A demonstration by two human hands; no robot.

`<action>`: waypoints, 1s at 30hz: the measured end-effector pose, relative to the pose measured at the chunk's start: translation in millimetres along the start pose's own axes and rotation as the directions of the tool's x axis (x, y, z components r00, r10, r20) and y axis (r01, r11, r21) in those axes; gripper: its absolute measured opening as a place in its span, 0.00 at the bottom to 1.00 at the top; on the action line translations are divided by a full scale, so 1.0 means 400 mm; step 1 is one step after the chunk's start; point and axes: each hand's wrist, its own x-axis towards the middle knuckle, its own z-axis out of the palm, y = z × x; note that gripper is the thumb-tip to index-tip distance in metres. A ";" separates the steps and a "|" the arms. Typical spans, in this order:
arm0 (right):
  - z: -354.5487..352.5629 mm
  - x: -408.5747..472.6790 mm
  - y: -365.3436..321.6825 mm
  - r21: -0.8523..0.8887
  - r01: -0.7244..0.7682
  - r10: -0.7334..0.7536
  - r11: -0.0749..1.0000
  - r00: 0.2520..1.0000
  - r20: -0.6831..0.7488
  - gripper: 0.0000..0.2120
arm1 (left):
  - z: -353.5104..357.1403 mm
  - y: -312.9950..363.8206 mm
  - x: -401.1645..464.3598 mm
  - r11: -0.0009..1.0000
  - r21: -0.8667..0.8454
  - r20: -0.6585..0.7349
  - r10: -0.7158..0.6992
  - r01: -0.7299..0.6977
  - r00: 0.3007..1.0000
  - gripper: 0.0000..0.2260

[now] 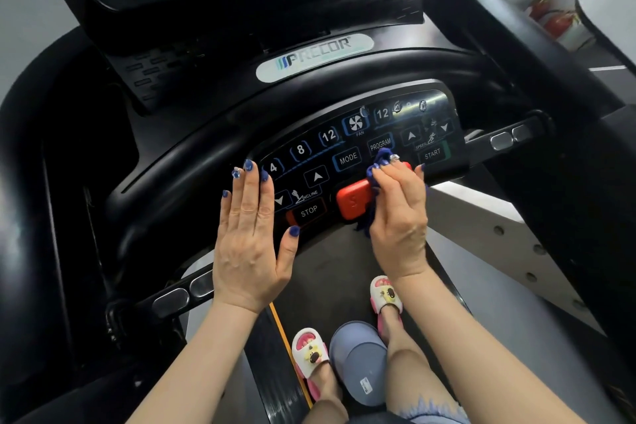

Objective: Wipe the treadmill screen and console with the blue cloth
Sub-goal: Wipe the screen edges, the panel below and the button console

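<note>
The right hand grasps the blue cloth on the console beside the red stop button; the left hand lies flat, fingers released. Rubbing could press START.

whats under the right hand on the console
The right hand presses the dark blue cloth onto the red rectangular stop button. The button's right end and most of the cloth are covered.

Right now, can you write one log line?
right hand: rubbing dark blue cloth on red safety button | left hand: flat on black console panel
</note>
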 end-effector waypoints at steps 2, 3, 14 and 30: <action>0.013 -0.018 -0.026 0.033 0.057 -0.058 0.998 0.998 0.034 0.11 | 0.001 0.000 0.000 1.000 0.004 0.004 -0.001 0.001 1.000 0.31; 0.014 -0.023 -0.030 0.043 0.108 -0.110 0.993 0.993 0.049 0.11 | 0.002 0.000 0.000 1.000 0.006 0.007 0.000 0.000 1.000 0.31; -0.048 0.029 0.092 -0.022 0.150 -0.148 0.988 0.987 0.062 0.12 | 0.003 0.001 0.000 1.000 0.014 -0.012 0.006 -0.006 1.000 0.31; 0.030 -0.024 -0.085 0.080 0.099 -0.105 0.992 0.992 0.066 0.11 | 0.003 -0.002 0.001 1.000 0.006 -0.005 0.011 -0.011 1.000 0.31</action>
